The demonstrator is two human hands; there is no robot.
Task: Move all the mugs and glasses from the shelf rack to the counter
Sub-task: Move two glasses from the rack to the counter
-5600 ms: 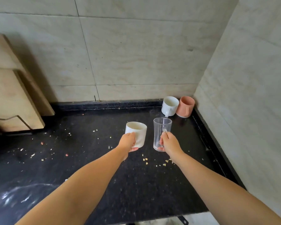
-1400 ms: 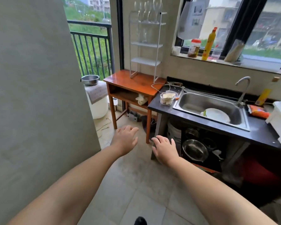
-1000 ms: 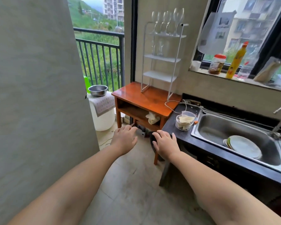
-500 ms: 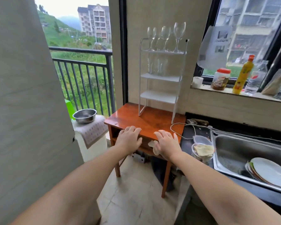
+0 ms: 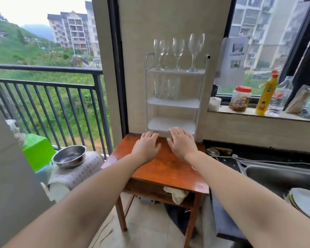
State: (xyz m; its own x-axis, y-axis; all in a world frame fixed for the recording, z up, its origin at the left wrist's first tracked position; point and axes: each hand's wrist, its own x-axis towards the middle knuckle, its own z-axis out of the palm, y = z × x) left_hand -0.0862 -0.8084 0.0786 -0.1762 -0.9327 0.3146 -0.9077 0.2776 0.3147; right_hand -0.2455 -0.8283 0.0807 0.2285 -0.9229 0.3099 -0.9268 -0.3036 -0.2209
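A white three-tier shelf rack stands on a small wooden table against the wall. Several stemmed wine glasses stand on its top tier. Clear tumblers sit on the tier below; the two lower tiers look bare. My left hand and my right hand reach forward side by side over the table, fingers relaxed and holding nothing, just in front of the rack's lowest tier.
A black counter with a steel sink and plates lies to the right. Jar and bottles line the window sill. A metal bowl sits left by the balcony railing. A grey wall is close on my left.
After I set a white mug and a glass on the counter, the view turned to the rack. Both empty hands have come closer to it and now hover over the table.
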